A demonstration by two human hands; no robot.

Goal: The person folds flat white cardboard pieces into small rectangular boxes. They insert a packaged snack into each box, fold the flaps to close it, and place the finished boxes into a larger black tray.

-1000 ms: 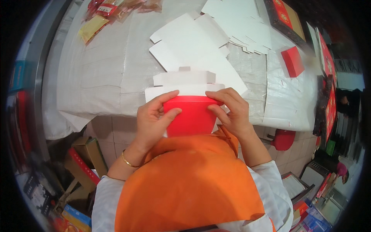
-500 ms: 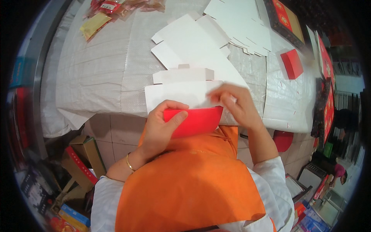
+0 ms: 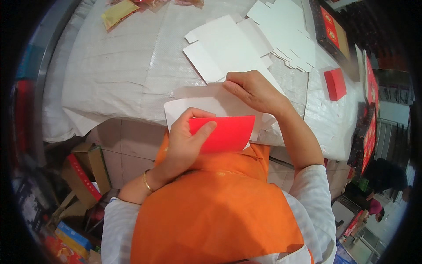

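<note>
A folding cardboard box (image 3: 228,132), red outside and white inside, sits at the table's near edge against my orange apron. My left hand (image 3: 181,140) grips its raised red side, with the thumb on the red face and the fingers over the top edge. At the box's far side, my right hand (image 3: 257,91) pinches the edge of a white flap between curled fingers and thumb. Just beyond lies a flat white cardboard blank (image 3: 228,46), partly covered by the box and the right hand.
A white woven sheet (image 3: 118,83) covers the table. More white blanks (image 3: 285,28) lie farther back. At right stand a small red box (image 3: 335,84) and a dark printed box (image 3: 329,35). A yellow packet (image 3: 119,14) lies far left. An open carton (image 3: 90,169) stands on the floor.
My right hand has moved away from the red side to the box's far flap and closed on it. The left hand keeps its hold. The view has shifted slightly.
</note>
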